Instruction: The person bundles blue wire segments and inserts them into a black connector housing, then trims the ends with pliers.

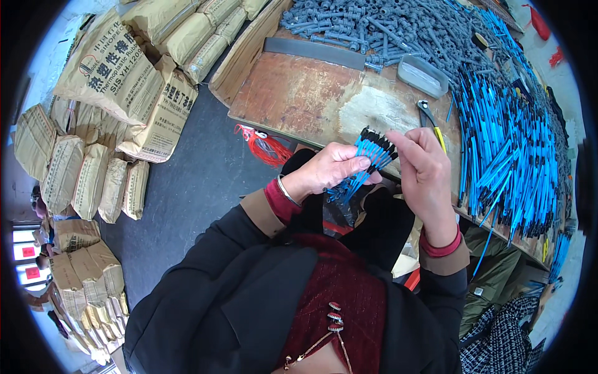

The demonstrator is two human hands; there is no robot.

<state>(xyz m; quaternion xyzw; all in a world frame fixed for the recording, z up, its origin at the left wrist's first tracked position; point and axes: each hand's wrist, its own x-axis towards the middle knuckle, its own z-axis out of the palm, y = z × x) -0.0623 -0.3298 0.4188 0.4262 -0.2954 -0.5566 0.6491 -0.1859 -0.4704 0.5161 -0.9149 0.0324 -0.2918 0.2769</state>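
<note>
Your left hand (pixel 336 167) gripped blue rods (pixel 371 151) just off the near edge of the table (pixel 293 90); your right hand (pixel 425 163), upright and curled, stood right of their black tips (pixel 375 136); its hold was unclear.

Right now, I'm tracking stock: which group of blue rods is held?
The small bunch gripped by the left hand; the other blue rods lie off to the right, unheld.

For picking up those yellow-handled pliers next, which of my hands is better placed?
Probably your right hand: it is nearer the pliers, while your left hand grips the bundle of blue rods.
</note>
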